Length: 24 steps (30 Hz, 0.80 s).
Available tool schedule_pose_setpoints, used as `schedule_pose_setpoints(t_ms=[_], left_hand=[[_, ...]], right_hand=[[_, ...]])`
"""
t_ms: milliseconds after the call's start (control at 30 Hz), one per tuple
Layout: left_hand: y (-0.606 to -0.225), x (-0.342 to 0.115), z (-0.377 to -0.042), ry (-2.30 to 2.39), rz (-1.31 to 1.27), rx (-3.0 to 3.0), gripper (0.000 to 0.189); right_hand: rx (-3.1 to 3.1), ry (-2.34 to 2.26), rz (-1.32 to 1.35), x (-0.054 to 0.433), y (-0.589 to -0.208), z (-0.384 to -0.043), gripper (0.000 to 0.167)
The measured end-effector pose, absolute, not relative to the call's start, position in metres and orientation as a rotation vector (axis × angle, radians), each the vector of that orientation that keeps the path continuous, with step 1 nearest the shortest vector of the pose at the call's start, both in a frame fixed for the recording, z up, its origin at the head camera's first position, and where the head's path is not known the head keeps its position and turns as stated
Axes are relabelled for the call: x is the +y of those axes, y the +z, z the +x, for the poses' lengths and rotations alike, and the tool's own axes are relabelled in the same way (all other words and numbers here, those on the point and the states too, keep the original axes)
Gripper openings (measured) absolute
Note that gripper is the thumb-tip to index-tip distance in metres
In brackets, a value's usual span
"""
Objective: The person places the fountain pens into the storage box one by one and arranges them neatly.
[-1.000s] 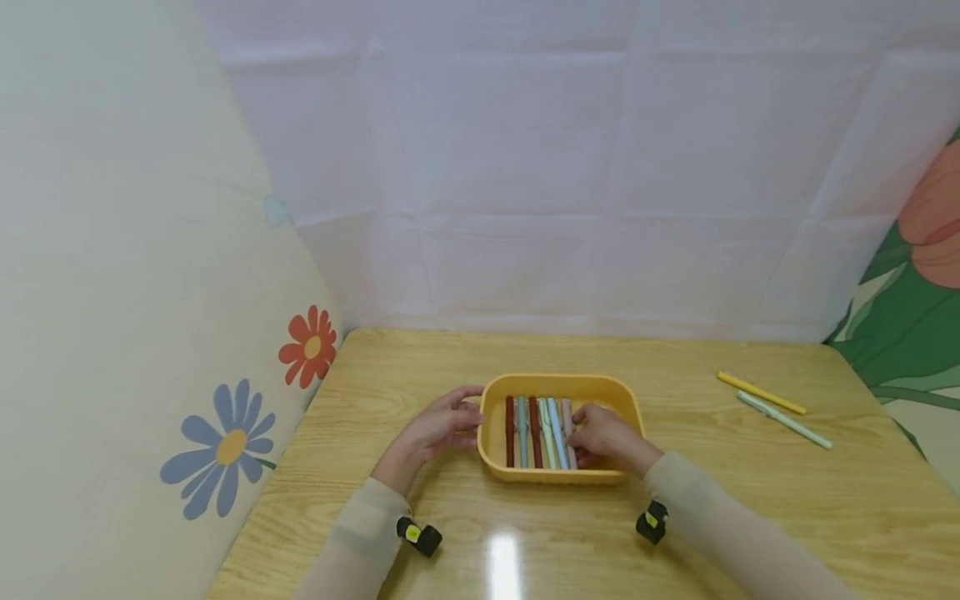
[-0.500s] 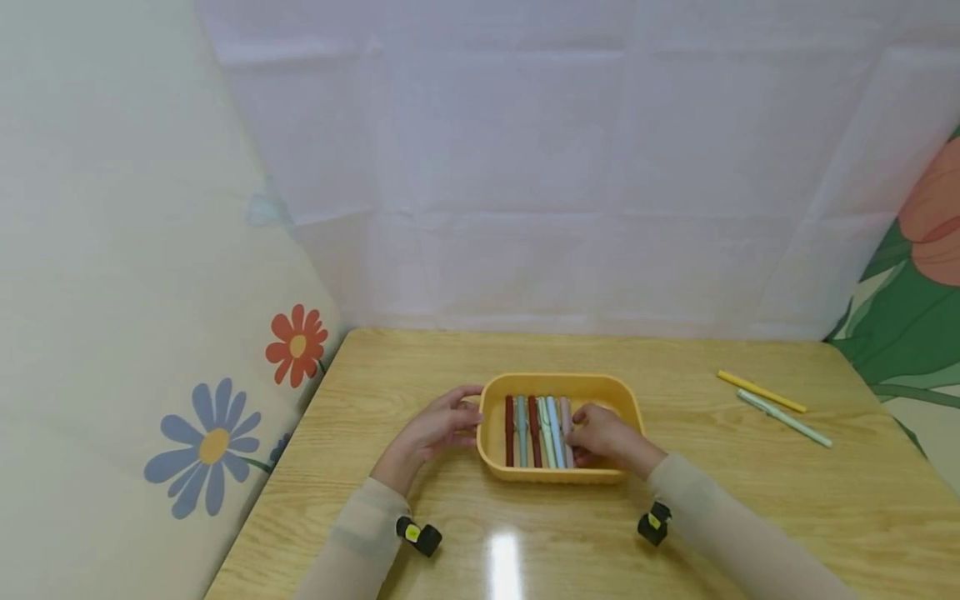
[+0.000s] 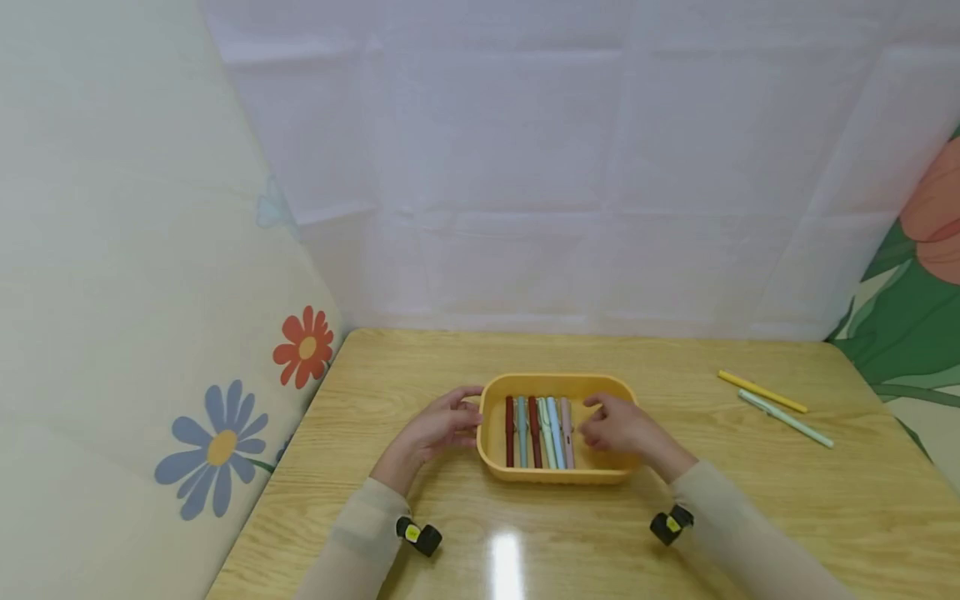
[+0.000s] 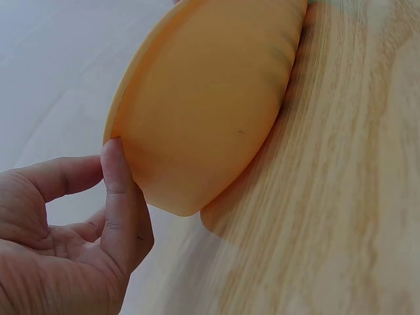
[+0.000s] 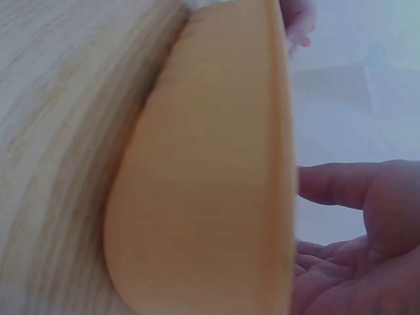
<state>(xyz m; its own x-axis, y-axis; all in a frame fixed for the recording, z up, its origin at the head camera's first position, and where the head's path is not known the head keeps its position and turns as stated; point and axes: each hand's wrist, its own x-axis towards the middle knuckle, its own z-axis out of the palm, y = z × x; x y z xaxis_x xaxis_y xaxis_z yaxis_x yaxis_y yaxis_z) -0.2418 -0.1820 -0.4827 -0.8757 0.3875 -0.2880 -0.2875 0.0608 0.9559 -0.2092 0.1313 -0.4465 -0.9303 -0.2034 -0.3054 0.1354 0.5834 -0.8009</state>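
A yellow plastic basket (image 3: 555, 476) stands on the table, with several pens lying side by side in its left and middle part. From left they are dark red (image 3: 510, 433), grey-blue, dark red, light green, light blue (image 3: 554, 429) and dusty pink (image 3: 567, 433). My left hand (image 3: 438, 425) pinches the basket's left rim; in the left wrist view a fingertip lies on the outer wall. Over the basket's right part is my right hand (image 3: 618, 429), fingers loosely bent and holding nothing, just right of the pink pen. The basket wall partly hides its fingertips in the right wrist view.
At the right of the table lie a yellow pen (image 3: 762, 392) and a pale green pen (image 3: 785, 418), nearly parallel. The wooden table (image 3: 420, 367) ends at a white cloth backdrop (image 3: 487, 167). Flower-printed cloth hangs at both sides.
My right hand has let go of the pink pen and moved right, away from it. The pink pen now shows in full beside the light blue one. My left hand stays at the rim.
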Motion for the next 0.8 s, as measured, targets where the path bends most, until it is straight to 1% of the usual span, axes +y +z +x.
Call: schedule_pose_setpoints(t_ms=[267,467,800], left_hand=[[-0.482,-0.184,-0.240,1.866,0.108,1.873,0.057],[-0.481,-0.185,-0.241,1.860,0.101,1.886,0.057],[-0.483,-0.186,-0.243,1.855,0.116,1.885,0.057]], right_hand=[[2.485,-1.362,-0.135,0.160,-0.427,-0.203,0.049],[2.513,-1.360,-0.122,0.189,-0.415,-0.201,0.053],[2.567,-1.379,-0.103,0.235,-0.413,-0.198,0.055]])
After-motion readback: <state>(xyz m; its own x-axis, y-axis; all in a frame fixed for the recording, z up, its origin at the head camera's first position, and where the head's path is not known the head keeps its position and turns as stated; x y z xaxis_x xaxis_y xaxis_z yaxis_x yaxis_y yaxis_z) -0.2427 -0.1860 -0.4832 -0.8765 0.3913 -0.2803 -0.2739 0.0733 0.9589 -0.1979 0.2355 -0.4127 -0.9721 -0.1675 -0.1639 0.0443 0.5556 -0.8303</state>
